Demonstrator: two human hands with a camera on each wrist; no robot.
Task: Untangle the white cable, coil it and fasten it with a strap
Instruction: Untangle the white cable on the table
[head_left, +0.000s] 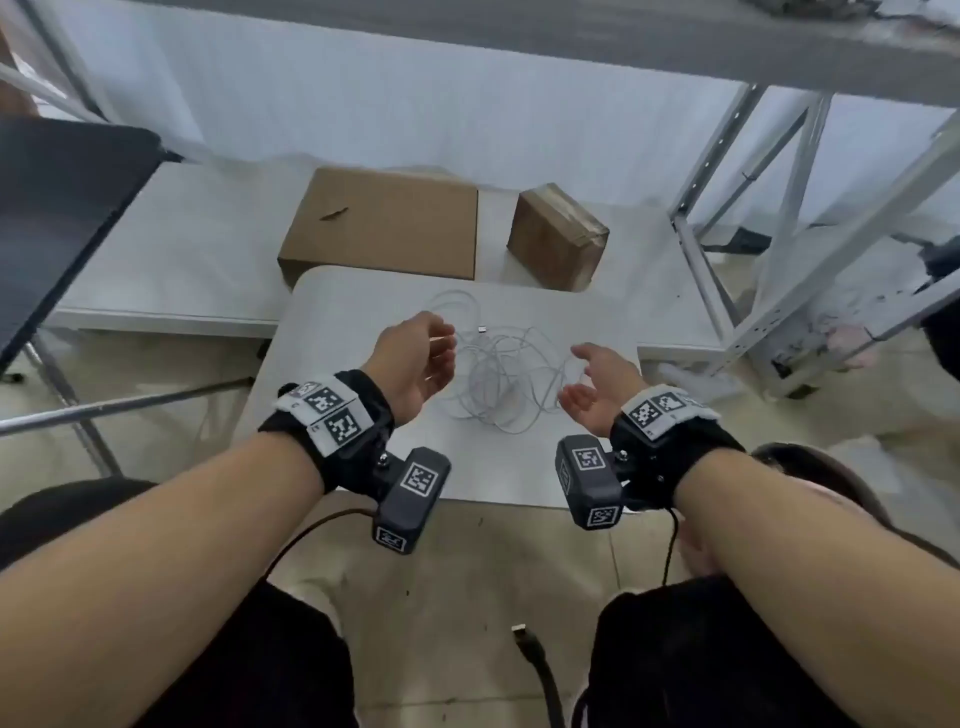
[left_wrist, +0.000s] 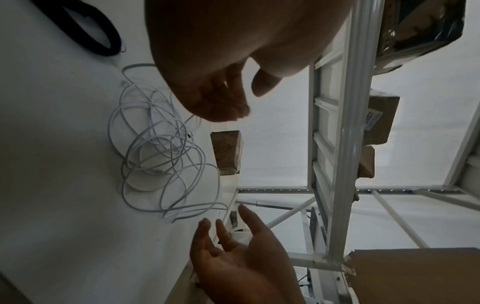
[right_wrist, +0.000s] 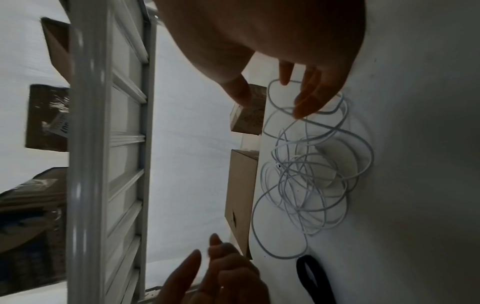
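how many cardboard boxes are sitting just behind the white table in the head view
2. A flat wide box lies behind the table on the left; a smaller taped box sits to its right. The wrist views show more boxes on the shelving, so others may be hidden.

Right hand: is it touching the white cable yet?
Cannot tell. In the head view the right hand hangs open beside the white cable, apparently clear, but in the right wrist view its fingertips overlap a loop, and height above it is unclear.

The looped black fabric strap (left_wrist: 97, 30) is hidden in the head view; both wrist views cut it at an edge. At 12 o'clock of the tangled thin white cable (head_left: 501, 374), its small metal plug (head_left: 481, 329) is too small to identify.
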